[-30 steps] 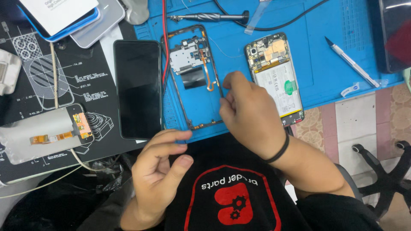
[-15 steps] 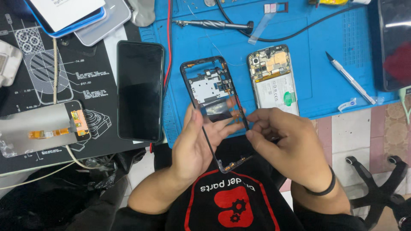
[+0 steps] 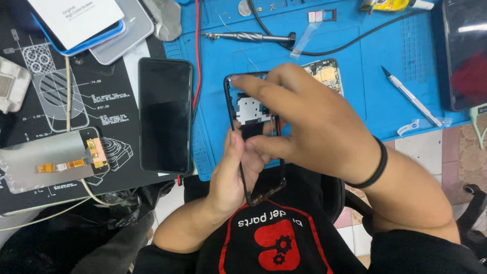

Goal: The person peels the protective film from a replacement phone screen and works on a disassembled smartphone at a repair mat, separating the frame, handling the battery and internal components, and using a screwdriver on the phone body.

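My left hand (image 3: 231,175) grips a black phone middle frame (image 3: 249,109) by its lower left edge and holds it up over the near edge of the blue mat (image 3: 355,45). My right hand (image 3: 317,127), with a black band on the wrist, lies over the frame's right side. Its index finger reaches the top left corner and its thumb presses on the frame's middle. A silver metal plate shows inside the frame. An opened phone body (image 3: 328,73) with a gold board part lies behind my right hand, mostly hidden.
A black phone screen (image 3: 165,115) lies face up left of the frame. A display panel with an orange flex cable (image 3: 48,162) sits at far left. On the mat are a screwdriver (image 3: 248,36), a precision knife (image 3: 411,96) and a card tray (image 3: 322,16). Another dark phone (image 3: 466,50) lies at right.
The frame came off the mat into both hands. My right hand has moved up over it, now covering most of the opened phone body.
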Tool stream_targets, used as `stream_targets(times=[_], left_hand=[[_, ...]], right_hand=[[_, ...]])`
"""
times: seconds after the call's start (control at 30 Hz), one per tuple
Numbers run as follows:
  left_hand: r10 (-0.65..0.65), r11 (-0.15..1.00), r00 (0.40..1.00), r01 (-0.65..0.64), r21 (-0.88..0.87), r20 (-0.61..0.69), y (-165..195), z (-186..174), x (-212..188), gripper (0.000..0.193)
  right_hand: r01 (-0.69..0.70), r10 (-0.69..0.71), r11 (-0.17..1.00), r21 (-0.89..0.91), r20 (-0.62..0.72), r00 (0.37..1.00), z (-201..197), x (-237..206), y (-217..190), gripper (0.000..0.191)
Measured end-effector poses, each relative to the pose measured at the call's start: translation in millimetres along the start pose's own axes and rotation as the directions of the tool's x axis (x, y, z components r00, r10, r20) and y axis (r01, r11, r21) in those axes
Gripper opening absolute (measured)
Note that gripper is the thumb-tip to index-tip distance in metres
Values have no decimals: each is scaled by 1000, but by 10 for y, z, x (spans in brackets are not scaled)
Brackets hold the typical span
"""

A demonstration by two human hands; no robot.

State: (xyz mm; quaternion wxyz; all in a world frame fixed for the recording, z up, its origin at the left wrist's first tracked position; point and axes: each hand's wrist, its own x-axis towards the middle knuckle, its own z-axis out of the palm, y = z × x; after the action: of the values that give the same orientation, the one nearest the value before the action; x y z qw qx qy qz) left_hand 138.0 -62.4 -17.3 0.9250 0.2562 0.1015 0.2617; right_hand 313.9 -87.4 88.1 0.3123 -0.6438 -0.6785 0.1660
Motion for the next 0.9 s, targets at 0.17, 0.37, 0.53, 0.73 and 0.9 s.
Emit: stream_targets(times=[0.17,0.37,0.53,0.73,0.9], left_hand=[[-6,1000,1000,6,9,-23,79,22,27,61],[-26,998,997,30,59,-67,112,56,94,69],[-17,988,998,26,152,-60,131,73,158,70],[-57,977,997,68,202,-58,104,6,169,71],[-107,974,993,115,196,-54,-16,-36,157,55]], right_hand=[[28,-29,998,51,17,999,65,135,20,48],[-128,142,967,221,-48,989,-16,-33,251,24],[-341,486,650,679,-27,873,-187,-277,489,22],[-443,639,705,553,-225,736,-565,-637,803,26],[-557,579,812,171,-345,738,-465,-918,1044,19]])
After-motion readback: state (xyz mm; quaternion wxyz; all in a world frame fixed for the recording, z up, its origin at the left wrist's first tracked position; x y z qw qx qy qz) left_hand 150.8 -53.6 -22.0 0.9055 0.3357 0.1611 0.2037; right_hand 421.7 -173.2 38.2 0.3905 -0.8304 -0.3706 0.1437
